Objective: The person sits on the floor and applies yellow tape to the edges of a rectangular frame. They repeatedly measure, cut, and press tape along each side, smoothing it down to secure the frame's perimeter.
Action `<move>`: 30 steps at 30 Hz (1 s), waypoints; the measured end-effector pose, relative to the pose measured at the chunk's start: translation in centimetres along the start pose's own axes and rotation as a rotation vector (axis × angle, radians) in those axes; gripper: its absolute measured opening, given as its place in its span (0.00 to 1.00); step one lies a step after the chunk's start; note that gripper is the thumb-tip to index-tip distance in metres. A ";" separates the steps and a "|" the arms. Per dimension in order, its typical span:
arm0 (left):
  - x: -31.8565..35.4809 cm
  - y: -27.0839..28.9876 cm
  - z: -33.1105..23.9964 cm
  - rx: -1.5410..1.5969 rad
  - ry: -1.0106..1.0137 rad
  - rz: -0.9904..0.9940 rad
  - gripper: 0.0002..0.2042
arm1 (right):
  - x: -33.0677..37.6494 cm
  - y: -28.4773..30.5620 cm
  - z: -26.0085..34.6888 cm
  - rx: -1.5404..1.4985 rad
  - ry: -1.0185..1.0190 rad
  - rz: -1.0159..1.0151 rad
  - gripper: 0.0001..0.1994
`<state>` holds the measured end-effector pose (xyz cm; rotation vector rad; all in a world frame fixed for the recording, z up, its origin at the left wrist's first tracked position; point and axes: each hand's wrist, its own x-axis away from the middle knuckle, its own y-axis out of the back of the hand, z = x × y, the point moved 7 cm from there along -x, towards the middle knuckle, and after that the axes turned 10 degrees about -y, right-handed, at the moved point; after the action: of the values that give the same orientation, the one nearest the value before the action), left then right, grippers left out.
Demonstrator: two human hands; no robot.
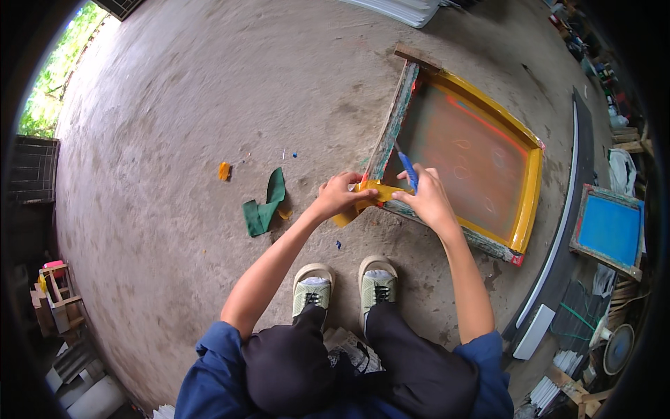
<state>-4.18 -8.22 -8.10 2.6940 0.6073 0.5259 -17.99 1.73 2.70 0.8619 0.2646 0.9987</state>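
A screen-printing frame lies on the floor ahead and to the right, its mesh stained reddish brown with faint leaf-like outlines. Yellow tape stretches across its near left corner. My left hand is closed on the tape at that corner, the thumb laid along it. A loose yellow length of tape hangs below those fingers. Between the fingers of my right hand a blue craft knife sticks up, its thin tip pointing away from me. The right thumb also presses the tape's other end.
Green tape scraps and an orange scrap lie to the left. A wooden block sits at the frame's far corner. On the right are a long dark board and a smaller blue screen frame. My shoes are close below.
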 end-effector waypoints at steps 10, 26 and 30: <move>-0.1 -0.6 0.3 0.084 0.087 0.004 0.31 | -2.0 1.9 -2.1 0.033 -0.177 -0.176 0.12; 10.5 8.4 -24.0 0.277 -0.612 -0.268 0.13 | 6.9 12.5 12.0 -0.585 -0.005 0.023 0.15; 12.2 8.9 -28.1 0.268 -0.658 -0.373 0.11 | 9.4 15.8 14.1 -0.461 0.098 -0.070 0.14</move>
<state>-2.64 -3.60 23.44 2.6498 0.9854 -0.5534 -14.84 6.27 25.21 0.3834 0.1366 0.9855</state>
